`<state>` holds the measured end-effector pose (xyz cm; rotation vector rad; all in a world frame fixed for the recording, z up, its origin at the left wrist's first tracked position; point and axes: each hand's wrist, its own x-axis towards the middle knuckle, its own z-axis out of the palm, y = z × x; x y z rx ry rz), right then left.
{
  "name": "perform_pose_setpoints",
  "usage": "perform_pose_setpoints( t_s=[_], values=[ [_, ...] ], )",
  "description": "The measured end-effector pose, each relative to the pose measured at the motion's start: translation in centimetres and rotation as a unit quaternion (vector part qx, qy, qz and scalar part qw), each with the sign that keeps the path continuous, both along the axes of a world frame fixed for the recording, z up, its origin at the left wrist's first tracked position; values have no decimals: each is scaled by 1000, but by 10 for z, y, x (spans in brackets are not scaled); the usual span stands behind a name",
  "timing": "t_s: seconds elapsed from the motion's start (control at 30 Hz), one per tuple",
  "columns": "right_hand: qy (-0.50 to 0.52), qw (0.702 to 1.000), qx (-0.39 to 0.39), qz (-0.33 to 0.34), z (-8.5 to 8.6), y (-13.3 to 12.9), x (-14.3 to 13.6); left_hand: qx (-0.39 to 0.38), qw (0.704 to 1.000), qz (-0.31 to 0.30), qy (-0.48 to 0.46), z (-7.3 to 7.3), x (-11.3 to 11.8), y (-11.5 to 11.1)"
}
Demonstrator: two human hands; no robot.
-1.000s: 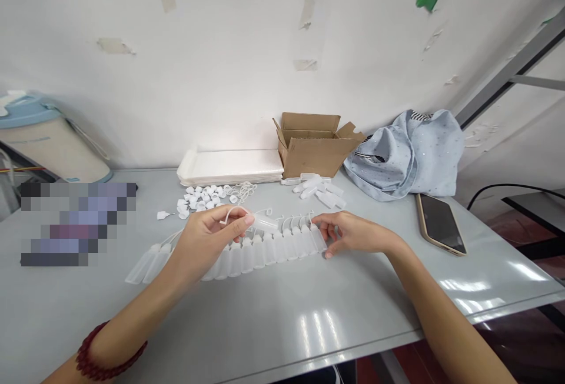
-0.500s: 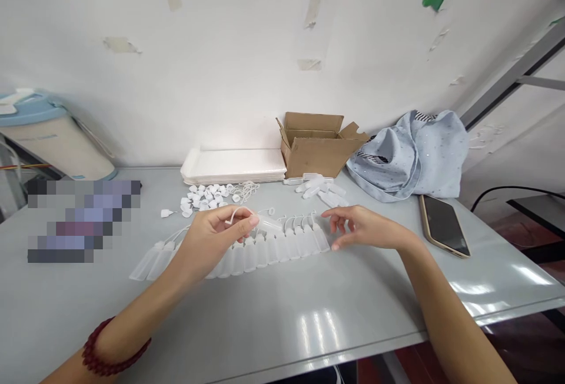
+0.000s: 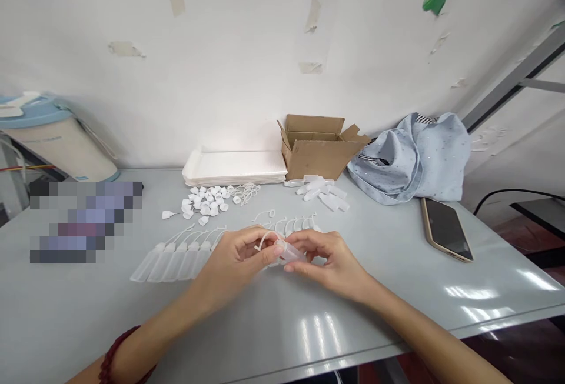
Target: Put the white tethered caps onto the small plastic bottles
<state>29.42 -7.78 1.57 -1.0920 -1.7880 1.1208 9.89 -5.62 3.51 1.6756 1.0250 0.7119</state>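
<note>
Both hands meet around one small translucent bottle at the middle of the table. My left hand pinches its neck end, where a thin white strap loops up. My right hand has thumb and fingers closed on the bottle's body. Beneath and behind the hands runs a row of similar bottles with straps, partly hidden by the hands. White caps lie heaped behind the row, beside a tangle of thin loops. Several loose bottles without visible straps lie farther right.
An open cardboard box and a stack of white foam sheets stand by the wall. On the right are a blue cloth bag and a phone. A large blue-lidded container is at the left, near a pixelated patch.
My right hand has moved left and closed on the bottle. My left hand has moved right and slightly nearer with it, uncovering more bottles at the row's left.
</note>
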Motion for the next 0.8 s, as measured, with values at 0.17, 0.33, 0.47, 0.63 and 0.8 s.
perform_pose_setpoints(
  t_s=[0.17,0.33,0.47,0.63,0.8],
  values=[
    [3,1000,-12,29,-1,-6,-5,63,997,27,26,1,1,-5],
    [99,990,-72,68,0,-10,-12,113,990,-27,82,5,-9,-7],
    [234,953,-166,93,0,-7,-21,247,965,46,76,-3,-25,-20],
    [368,859,-325,141,-1,-2,-45,492,860,112,80,-17,-37,-38],
    [407,818,-377,153,-7,3,-65,522,837,95,137,-22,-38,-41]
  ],
)
